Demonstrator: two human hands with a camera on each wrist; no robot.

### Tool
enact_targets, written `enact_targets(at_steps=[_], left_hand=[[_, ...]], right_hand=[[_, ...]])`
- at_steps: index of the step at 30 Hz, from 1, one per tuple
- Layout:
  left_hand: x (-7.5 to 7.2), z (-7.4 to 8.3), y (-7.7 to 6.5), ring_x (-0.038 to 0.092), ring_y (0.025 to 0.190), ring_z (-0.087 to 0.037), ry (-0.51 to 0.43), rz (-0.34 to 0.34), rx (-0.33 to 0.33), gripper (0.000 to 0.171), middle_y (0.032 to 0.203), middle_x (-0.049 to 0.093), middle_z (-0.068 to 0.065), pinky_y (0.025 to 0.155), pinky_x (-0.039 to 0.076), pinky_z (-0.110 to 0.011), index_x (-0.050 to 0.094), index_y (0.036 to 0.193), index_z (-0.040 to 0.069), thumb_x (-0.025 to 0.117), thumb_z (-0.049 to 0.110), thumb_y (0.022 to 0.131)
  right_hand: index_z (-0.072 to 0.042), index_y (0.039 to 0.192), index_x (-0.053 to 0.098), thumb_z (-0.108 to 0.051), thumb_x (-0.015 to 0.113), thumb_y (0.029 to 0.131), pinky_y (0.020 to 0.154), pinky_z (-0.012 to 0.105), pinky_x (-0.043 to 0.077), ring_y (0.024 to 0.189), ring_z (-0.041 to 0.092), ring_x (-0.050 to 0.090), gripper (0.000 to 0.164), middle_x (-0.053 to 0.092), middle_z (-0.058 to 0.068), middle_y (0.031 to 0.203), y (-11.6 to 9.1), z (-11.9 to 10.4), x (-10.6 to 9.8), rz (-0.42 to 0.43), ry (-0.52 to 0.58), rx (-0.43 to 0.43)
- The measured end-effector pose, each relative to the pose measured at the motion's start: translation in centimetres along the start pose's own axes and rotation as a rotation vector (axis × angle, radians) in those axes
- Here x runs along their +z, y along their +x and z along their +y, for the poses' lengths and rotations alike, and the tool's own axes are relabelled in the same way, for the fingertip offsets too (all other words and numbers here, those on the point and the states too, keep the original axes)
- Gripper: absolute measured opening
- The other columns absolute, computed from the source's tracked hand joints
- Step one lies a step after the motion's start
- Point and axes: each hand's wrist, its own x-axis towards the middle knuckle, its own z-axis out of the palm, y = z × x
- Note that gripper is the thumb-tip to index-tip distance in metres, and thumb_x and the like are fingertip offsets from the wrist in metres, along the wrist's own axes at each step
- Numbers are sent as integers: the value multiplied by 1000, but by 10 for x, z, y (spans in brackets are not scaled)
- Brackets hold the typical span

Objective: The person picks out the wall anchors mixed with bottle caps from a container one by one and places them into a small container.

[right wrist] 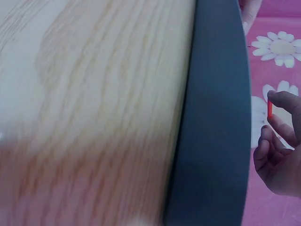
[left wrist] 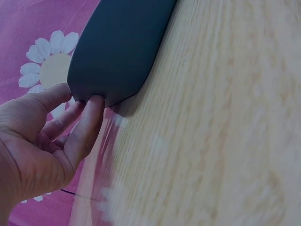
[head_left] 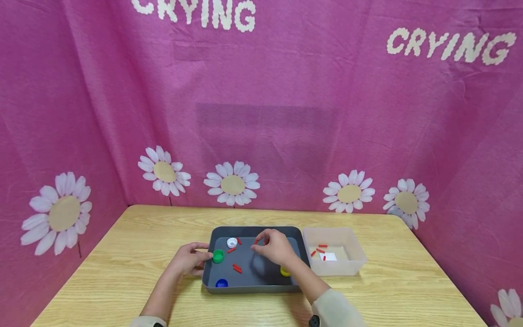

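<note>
Stick (right wrist: 270, 107), bright red, short, slender

The left sleeve (head_left: 144, 322) and right sleeve (head_left: 338, 309) are pale beige cloth; each ends on the forearm. A small black fitting shows at each cuff: the left fitting (head_left: 158, 324) is mostly cropped; the right fitting (head_left: 314, 321) has a rounded outline, its detail unreadable. The left hand (head_left: 191, 259) and right hand (head_left: 274, 248) are bare.
</note>
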Motion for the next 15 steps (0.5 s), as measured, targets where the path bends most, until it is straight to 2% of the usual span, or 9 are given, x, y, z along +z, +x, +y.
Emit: enact_targets(at_steps=[8,15], left_hand=[[1,0,-1,65,67,-18,18,25,-10,41,89,66,-14,59,58,-35,54,122,-2,66,8,84],[2,0,-1,65,67,-17,32,24,-11,42,89,65,-14,59,58,-34,54,122,-2,67,10,84]], right_hand=[[-10,92,67,-29,74,78,57,24,41,69,12,48,25,56,2,80,-3,2,-15,29,7,2],[-12,91,68,-29,75,76,60,24,42,70,11,50,24,59,5,83,-11,10,-24,61,-49,-14]])
